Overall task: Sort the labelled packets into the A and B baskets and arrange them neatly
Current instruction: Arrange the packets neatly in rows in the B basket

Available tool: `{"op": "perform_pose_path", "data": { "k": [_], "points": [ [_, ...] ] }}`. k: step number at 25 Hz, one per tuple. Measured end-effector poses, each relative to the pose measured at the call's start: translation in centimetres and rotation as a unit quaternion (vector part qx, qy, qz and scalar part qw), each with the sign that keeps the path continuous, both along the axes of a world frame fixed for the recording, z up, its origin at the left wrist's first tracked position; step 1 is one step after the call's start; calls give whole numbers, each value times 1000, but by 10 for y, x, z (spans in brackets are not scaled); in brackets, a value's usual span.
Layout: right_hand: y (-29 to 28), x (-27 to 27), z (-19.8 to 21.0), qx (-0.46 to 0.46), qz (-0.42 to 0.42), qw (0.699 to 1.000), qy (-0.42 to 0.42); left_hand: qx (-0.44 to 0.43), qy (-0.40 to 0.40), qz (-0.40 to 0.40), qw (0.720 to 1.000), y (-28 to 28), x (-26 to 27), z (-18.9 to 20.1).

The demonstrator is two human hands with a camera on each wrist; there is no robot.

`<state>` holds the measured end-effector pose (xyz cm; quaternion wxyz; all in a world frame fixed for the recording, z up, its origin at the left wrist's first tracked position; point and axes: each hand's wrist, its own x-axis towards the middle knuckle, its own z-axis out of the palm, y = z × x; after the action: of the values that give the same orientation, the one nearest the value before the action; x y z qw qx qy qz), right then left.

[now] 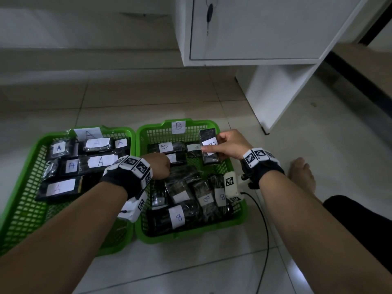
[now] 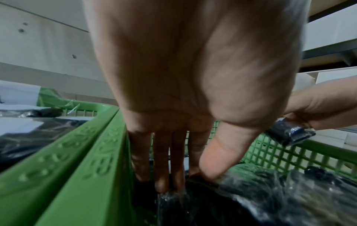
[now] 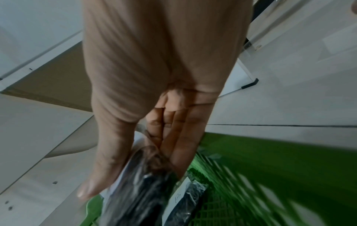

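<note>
Two green baskets stand side by side on the floor. Basket A [image 1: 25,166] on the left holds several black packets with A labels in rows. Basket B [image 1: 157,134] on the right holds several B packets, loosely piled near me. My right hand [image 1: 212,143] holds a black B-labelled packet [image 1: 209,159] upright over basket B's far right corner, thumb on its label. The right wrist view shows that packet [image 3: 139,191] between thumb and fingers. My left hand [image 1: 161,166] reaches down into basket B. Its straight fingers and thumb [image 2: 189,178] pinch the edge of a wrapped packet [image 2: 251,191].
A white cabinet [image 1: 254,39] with a key [image 1: 210,11] in its door stands behind the baskets. My bare foot [image 1: 301,175] and a dark trouser leg [image 1: 360,219] lie right of basket B. A black cable [image 1: 265,230] runs along the tiled floor.
</note>
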<state>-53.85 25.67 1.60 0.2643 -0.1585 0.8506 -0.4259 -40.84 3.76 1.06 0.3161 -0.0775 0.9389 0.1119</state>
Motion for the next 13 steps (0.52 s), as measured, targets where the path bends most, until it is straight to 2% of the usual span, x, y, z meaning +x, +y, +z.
{"op": "perform_pose_path", "data": {
  "k": [7,11,13],
  "points": [
    [-1,-3,-3,4,-19,1000,-15,19,-20,-5,1000,10,6,0],
    [-1,-3,1,-19,-38,997,-66,85,24,8,996,7,9,-1],
    [1,-4,5,-41,-45,994,-93,89,49,-3,995,3,12,-2]
  ]
}}
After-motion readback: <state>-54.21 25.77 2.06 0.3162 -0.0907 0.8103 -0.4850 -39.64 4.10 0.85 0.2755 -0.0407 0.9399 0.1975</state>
